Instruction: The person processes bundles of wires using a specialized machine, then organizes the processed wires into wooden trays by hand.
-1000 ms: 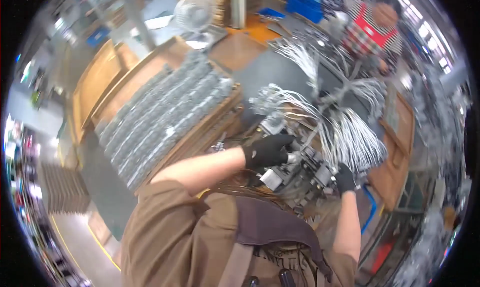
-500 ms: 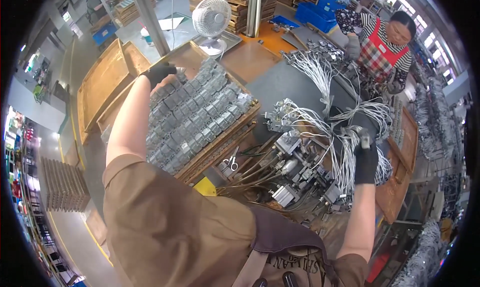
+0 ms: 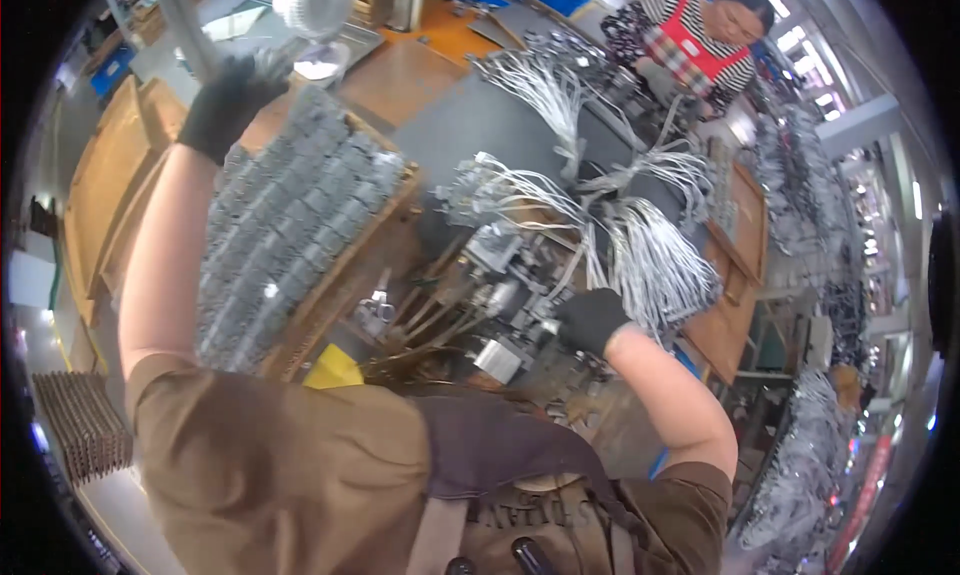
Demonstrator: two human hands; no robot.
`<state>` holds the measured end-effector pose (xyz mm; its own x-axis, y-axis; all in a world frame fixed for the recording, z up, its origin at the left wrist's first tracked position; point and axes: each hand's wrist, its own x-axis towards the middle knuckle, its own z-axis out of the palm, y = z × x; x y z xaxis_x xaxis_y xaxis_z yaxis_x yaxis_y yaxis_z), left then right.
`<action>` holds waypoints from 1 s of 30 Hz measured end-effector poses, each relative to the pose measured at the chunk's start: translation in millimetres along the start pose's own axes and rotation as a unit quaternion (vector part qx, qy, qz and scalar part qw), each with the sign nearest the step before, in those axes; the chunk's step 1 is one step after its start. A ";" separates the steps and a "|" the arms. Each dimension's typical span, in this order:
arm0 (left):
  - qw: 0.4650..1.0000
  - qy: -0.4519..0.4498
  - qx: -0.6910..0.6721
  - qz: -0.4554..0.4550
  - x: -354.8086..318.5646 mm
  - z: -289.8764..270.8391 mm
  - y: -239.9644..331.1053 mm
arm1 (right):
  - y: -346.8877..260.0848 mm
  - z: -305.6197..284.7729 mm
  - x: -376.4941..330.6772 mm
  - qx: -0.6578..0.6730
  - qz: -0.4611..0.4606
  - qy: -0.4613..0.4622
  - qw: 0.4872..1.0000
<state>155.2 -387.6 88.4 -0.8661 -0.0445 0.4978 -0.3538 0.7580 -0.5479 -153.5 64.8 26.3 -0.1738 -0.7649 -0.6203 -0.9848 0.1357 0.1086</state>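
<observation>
My left hand (image 3: 232,105), in a dark glove, is raised over the far left corner of a tray packed with rows of grey metal housings (image 3: 290,195). Its fingers close on a blurred grey metal part (image 3: 270,65). My right hand (image 3: 592,320), also in a dark glove, is at the right side of a metal clamping fixture (image 3: 500,300); its fingertips are mostly hidden and blurred. Just beyond that hand lies a thick bundle of white wires (image 3: 655,265). More white wires (image 3: 520,195) with metal parts at their ends lie behind the fixture.
A white fan (image 3: 318,10) stands beyond the tray. At the left lean wooden trays (image 3: 110,195). Scissors (image 3: 375,310) and a yellow piece (image 3: 335,368) lie near my body. Across the table a person in a red checked apron (image 3: 690,50) works among metal parts.
My left hand has come up off the rows with a grey part. My right hand has moved from the wire bundle to the fixture. The whole view has shifted.
</observation>
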 end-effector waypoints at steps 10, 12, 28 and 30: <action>0.317 -0.232 -0.913 -0.106 119.8 -59.1 301.0 | 32.3 7.6 -39.9 0.223 -0.052 0.057 0.972; 0.422 -0.288 -0.851 -0.124 113.3 -58.6 350.4 | 45.4 24.6 -56.7 0.153 -0.010 0.066 0.986; 0.823 -0.138 -0.533 -0.142 166.1 5.8 279.2 | 57.4 -21.4 -14.3 0.258 -0.099 0.029 0.961; 0.764 -0.127 -0.608 -0.175 158.3 -10.9 286.2 | 38.7 -24.5 4.5 0.107 -0.068 0.149 0.981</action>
<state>-79.3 -170.6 17.7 -0.8885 -0.3911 0.2400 -0.1236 0.7078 0.6955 -192.5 51.2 46.7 -0.0653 -0.9308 -0.3596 -0.9815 0.1249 -0.1449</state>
